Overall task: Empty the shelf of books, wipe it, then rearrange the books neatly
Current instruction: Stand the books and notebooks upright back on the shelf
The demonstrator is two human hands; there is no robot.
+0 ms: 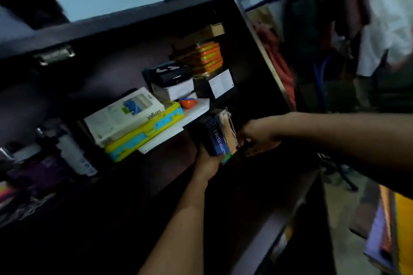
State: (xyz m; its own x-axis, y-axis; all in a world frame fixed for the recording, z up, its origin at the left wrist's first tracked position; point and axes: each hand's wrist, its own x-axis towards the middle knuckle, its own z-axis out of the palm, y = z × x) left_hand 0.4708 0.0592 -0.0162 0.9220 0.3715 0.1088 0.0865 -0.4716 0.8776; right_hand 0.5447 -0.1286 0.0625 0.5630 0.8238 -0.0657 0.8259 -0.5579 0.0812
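Between both hands sits the blue dictionary (216,138): left hand (206,163) grips it from 7 o'clock, right hand (257,138) pinches the worn book (229,127) beside it at 3.

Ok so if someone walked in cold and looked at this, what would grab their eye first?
Probably the blue dictionary near the middle of the dark shelf, held between both hands: the left hand grips it from below and the right hand holds the worn books beside it. Next, the bright yellow and blue case to its left with a white book lying on top, and the orange stack further back.
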